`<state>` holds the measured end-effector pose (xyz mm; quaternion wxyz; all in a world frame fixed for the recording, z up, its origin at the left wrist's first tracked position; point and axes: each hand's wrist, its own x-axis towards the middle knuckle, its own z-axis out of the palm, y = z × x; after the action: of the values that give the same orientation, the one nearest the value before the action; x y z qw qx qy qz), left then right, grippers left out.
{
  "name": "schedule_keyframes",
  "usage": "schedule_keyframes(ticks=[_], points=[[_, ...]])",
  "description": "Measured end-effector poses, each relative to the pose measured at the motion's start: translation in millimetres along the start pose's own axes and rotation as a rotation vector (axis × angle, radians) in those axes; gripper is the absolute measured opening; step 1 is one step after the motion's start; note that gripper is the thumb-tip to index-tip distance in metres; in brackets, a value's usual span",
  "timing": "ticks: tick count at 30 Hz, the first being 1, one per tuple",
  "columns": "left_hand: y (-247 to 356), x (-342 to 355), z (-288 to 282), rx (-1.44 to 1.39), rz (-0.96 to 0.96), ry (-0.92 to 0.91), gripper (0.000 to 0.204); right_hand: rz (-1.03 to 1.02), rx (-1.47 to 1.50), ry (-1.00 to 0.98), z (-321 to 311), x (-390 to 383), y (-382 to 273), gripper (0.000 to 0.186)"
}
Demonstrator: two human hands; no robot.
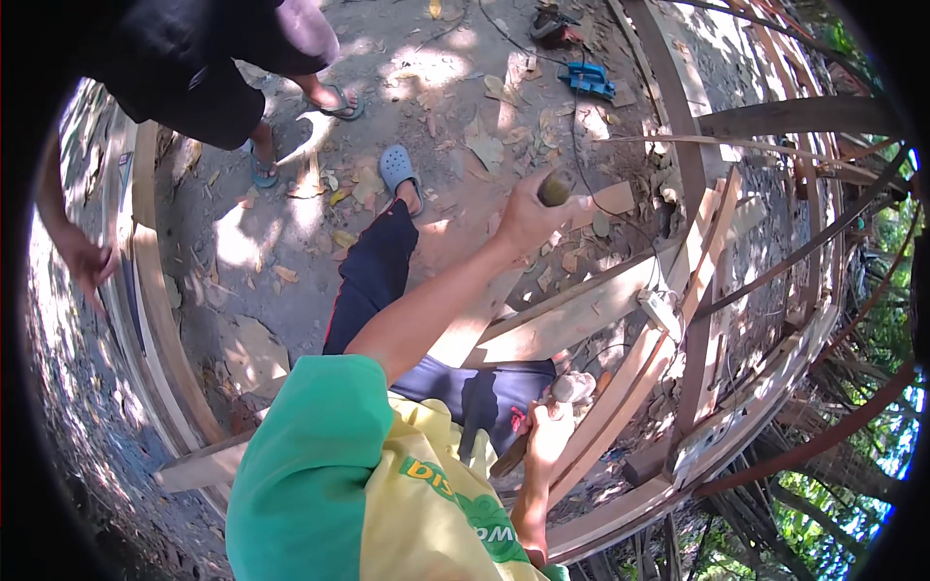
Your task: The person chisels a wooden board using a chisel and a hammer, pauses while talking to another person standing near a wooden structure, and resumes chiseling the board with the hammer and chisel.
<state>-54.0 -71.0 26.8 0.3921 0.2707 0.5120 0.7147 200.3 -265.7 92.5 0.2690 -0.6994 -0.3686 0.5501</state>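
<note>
My left hand (528, 225), at the end of an arm stretched out ahead, is closed around a dark brownish thing with a rounded end (556, 188); the fingers hide the rest. Close to my right thigh, my right hand (549, 432) grips a thing with a pale, knobby end (573, 387). A dark, flat part (509, 456) shows on the other side of that fist, but I cannot tell whether it belongs to the same thing. A wide wooden plank (572, 315) lies between the two hands, beside my legs.
Long timber beams (620, 392) run along my right, with a white socket block (661, 315) and cables. A blue power tool (587, 82) lies on the leaf-strewn ground ahead. Another person's legs (194, 87) and hand (85, 259) are at the left, near more beams (167, 320).
</note>
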Motion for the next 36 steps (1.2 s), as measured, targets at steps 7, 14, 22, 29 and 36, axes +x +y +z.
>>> schedule_keyframes(ticks=[7,14,22,29,36], points=[[-7,-52,1,0.451,0.154,0.017,0.033,-0.026,-0.032,-0.076,13,20,2,0.019],[-50,-58,39,0.345,0.43,-0.246,0.028,-0.001,-0.017,-0.106,9,30,18,0.018],[17,43,-21,0.05,0.008,0.141,0.029,0.046,0.02,-0.128,-10,45,19,0.015],[-14,47,-9,0.044,-0.088,0.119,0.03,-0.001,-0.154,-0.309,-8,87,-26,0.023],[-34,53,-19,0.149,-0.004,0.028,0.03,-0.643,-0.093,-0.132,30,108,-263,0.038]])
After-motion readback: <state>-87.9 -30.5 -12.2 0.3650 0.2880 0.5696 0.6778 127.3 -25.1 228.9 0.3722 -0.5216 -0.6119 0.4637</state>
